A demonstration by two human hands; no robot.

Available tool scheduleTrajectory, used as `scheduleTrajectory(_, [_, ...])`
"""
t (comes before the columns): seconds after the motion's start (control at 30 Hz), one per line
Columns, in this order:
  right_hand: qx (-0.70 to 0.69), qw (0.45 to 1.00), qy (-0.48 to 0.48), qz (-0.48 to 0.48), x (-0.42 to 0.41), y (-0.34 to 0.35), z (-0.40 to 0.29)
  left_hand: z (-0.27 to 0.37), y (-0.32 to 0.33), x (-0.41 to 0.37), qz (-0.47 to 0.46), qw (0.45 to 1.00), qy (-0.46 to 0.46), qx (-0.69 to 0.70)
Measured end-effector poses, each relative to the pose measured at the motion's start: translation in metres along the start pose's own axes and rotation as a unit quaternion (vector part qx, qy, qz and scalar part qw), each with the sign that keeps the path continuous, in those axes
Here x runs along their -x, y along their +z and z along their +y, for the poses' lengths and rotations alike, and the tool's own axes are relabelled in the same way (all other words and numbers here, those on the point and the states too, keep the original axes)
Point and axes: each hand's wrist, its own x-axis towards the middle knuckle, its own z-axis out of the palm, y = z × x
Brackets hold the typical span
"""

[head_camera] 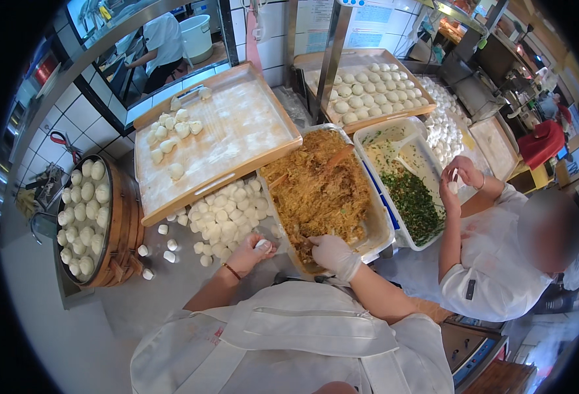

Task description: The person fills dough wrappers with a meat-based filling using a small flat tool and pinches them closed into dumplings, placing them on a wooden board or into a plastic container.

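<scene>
My left hand (pixel 251 255), bare with a beaded bracelet at the wrist, holds a small piece of white dough (pixel 263 243) over the steel counter. A pile of dough pieces (pixel 228 212) lies just beyond it. My right hand (pixel 333 255) wears a pale glove, and its fingers reach into the near left corner of a metal tray of brown shredded filling (pixel 319 182). Whether they grip some filling cannot be told. A floured wooden tray (pixel 220 133) with several dough pieces sits beyond the pile, its corner against the filling tray.
At the left stands a bamboo steamer (pixel 122 221) filled with buns. Right of the filling is a white tub of chopped green filling (pixel 410 202), where a co-worker (pixel 496 256) handles dough. Behind are a wooden tray of buns (pixel 368 93) and a metal post (pixel 330 64).
</scene>
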Motion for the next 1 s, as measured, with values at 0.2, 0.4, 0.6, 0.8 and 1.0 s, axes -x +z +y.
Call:
scheduleTrajectory(0.2, [-0.396, 0.905, 0.089, -0.131, 0.022, -0.028, 0.03, 0.025, 0.004, 0.003, -0.062, 0.979, -0.004, 0.192])
scheduleTrajectory(0.4, [-0.591, 0.792, 0.093, -0.121, 0.031, -0.042, 0.032, 0.075, 0.024, 0.021, -0.117, 0.959, 0.043, 0.255])
scheduleTrajectory(0.6, [-0.658, 0.753, 0.02, 0.002, 0.039, -0.022, 0.0, 0.073, 0.043, -0.007, -0.089, 0.953, 0.018, 0.288])
scheduleTrajectory(0.8, [-0.258, 0.917, -0.105, 0.285, 0.031, 0.009, -0.01, 0.101, 0.08, -0.017, -0.115, 0.889, 0.0, 0.444])
scheduleTrajectory(1.0, [-0.022, 0.94, -0.126, 0.317, 0.038, 0.003, -0.016, 0.107, 0.08, -0.023, -0.08, 0.872, 0.019, 0.483])
